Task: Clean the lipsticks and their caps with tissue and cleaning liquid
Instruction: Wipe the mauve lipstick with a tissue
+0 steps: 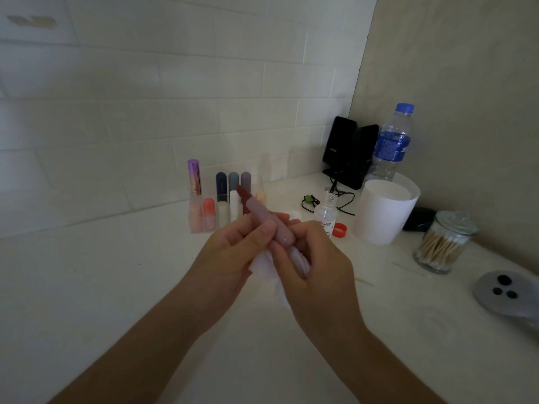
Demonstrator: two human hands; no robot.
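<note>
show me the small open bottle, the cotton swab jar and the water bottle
small open bottle (325, 212), head view, clear body
cotton swab jar (440, 247), head view, glass wall
water bottle (392, 145), head view, blue label

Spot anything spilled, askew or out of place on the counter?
No spill shows. The small clear bottle stands uncapped, its red cap lying beside it on the counter, near the right hand; a knock might tip it.

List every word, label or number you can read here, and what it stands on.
Nothing reads with certainty.
black speaker: small white logo, perhaps "EDIFIER", blurred.
water bottle: white print on blue label, unreadable.
small clear bottle: red-marked label, too small.
purple lipstick: red mark, unreadable.
held pink lipstick: no text shows.
</note>
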